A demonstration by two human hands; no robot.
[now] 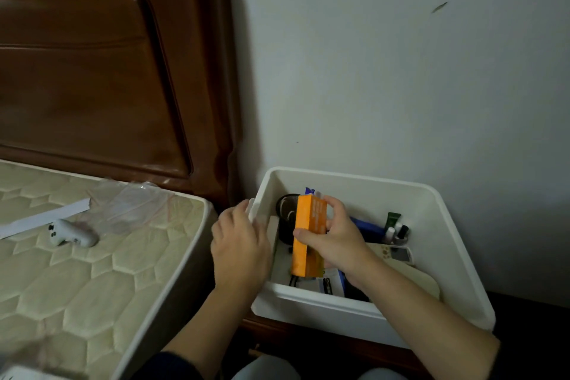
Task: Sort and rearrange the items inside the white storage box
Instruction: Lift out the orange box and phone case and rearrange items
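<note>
The white storage box [438, 219] stands against the wall at lower centre right. My right hand [336, 237] grips an upright orange carton [308, 234] inside the box, near its left side. My left hand [239, 244] holds the box's left rim, fingers curled over the edge. Behind the carton sits a black round container [285, 210]. Further right lie a blue tube [368, 227], a green tube [393, 219], small bottles [398, 233] and a white remote [394, 253]. Small packets [331, 284] lie at the box's near wall, partly hidden by my right arm.
A mattress [92, 271] lies to the left with a white game controller [69, 233], a white paper strip [46, 216] and a clear plastic bag [132, 203] on it. A brown headboard [108, 71] rises behind. The box rests on a dark wooden stand [277, 330].
</note>
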